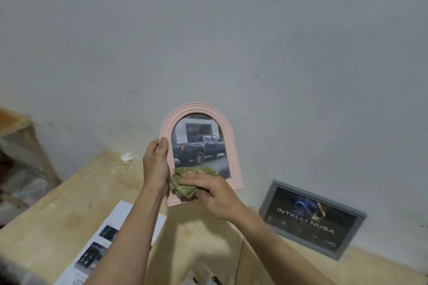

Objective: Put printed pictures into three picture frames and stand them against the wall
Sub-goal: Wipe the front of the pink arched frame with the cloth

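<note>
Holding a pink arched frame upright above the wooden worktop, the left hand grips its left edge, thumb laid on the front of the rim and the other fingers curled behind it. Inside this frame sits a printed picture of a dark pickup truck parked before a pale building. The right hand lies flat over a folded green cloth, its fingers straight and close together, pressing the cloth against the lower part of the frame's front.

Right of the pink frame and lower, a grey rectangular frame stands on the worktop leaning against the pale wall; its dark picture carries the words INTELLI NUSA. Below and left of the pink frame, a white printed sheet with small dark pictures lies flat on the worktop, partly covered by the left forearm. Left of the pink frame, at the foot of the wall, lies a small crumpled white scrap. Far to the left of the pink frame stands a wooden stool or side table, only partly in view.
</note>
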{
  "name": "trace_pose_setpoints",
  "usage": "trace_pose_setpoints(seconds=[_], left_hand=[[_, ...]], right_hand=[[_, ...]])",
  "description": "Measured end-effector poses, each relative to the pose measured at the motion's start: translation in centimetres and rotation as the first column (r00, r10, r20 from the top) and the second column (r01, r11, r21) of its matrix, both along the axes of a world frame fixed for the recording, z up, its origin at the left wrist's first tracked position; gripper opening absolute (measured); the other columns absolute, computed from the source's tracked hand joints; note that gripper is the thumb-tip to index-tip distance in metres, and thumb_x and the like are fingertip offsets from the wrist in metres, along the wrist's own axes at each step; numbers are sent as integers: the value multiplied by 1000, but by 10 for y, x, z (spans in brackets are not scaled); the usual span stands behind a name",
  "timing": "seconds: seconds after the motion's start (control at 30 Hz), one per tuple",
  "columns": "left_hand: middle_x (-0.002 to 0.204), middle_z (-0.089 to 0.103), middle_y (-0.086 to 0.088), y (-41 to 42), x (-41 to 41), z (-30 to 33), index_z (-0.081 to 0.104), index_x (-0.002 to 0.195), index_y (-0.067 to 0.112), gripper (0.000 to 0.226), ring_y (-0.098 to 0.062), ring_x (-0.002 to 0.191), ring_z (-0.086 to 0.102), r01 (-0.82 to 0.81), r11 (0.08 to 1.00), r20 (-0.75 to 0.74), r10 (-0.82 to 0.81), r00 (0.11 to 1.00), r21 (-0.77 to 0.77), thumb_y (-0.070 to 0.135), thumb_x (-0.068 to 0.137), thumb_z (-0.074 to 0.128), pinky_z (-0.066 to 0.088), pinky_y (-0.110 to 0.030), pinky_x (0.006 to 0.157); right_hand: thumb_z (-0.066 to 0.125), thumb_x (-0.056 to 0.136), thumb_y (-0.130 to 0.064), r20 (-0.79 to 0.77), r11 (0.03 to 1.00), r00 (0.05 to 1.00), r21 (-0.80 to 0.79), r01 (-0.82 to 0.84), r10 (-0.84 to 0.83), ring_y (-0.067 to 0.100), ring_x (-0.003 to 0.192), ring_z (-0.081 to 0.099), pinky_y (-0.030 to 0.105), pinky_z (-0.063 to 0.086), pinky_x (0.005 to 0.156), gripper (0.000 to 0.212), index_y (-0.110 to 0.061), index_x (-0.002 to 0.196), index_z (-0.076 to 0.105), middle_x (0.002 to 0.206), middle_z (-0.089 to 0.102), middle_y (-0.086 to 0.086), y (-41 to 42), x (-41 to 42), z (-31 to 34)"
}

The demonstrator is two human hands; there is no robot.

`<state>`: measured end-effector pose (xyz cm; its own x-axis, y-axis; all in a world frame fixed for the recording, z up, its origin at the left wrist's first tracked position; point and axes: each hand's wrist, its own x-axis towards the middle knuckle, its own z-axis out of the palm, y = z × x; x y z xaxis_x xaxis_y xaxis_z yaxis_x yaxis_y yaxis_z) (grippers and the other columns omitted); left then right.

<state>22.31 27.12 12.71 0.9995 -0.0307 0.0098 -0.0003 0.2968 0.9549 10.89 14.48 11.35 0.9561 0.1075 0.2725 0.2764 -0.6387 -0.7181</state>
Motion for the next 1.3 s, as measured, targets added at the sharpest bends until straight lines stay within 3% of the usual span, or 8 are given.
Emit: trace_pose_setpoints(seconds=[0.17,0.57,0.73,0.87,0.97,1.1,1.2,1.3], left_hand=[[89,64,-1,0,39,-32,58,103,18,23,-13,77,60,175,974,-95,-162,982,141,35,106,42,46,-27,65],[103,63,-3,-18,51,-108,56,115,21,28,-21,91,62,223,897,-208,-152,966,381,41,104,40,51,-34,72],[92,64,-2,-7,46,-133,58,110,12,27,-22,84,60,101,911,-248,2,969,400,35,103,46,47,-33,71],[78,61,-9,4,34,-159,61,92,26,19,-26,72,57,75,900,-302,65,951,429,41,100,51,46,-39,72],[67,59,-4,12,20,-174,61,81,30,23,-26,64,55,31,903,-349,134,928,428,42,99,53,45,-40,68],[60,54,1,9,4,-177,57,77,26,25,-23,57,49,-25,921,-397,192,897,389,38,99,54,42,-36,64],[67,56,-2,3,-4,-169,56,83,21,24,-20,56,54,-15,924,-384,174,907,382,37,101,54,46,-32,59],[81,59,-9,-1,-10,-158,57,85,21,23,-24,73,56,20,924,-361,130,923,383,37,100,54,47,-37,70]], right_hand=[[51,93,4,-237,933,959,283,222,-156,1,108,61,18,44,98,37,-11,125,64,119,67,-4,11,19,-18],[53,93,3,-274,642,828,528,555,-490,9,104,66,25,53,89,39,-30,104,71,107,72,-13,-90,32,-37],[55,89,2,-332,716,784,326,617,-524,7,92,66,22,50,81,38,-22,116,69,102,73,-6,-135,54,-115],[52,91,-7,-345,901,834,-116,417,-430,22,126,52,37,40,107,45,-17,134,57,137,57,6,-148,70,-215],[33,95,-36,-367,839,838,-514,180,-405,28,139,37,44,28,114,52,-24,145,42,153,37,5,-139,63,-283],[26,98,-41,-431,819,810,-564,102,-397,32,145,24,48,18,118,56,-25,152,26,159,23,7,-136,57,-302],[33,102,-36,-551,890,768,-453,52,-325,28,149,3,43,3,121,58,-26,154,11,163,4,4,-147,66,-280],[44,100,-25,-653,933,714,31,360,-253,19,143,25,36,16,120,58,-22,153,22,155,28,-3,-134,61,-243]])
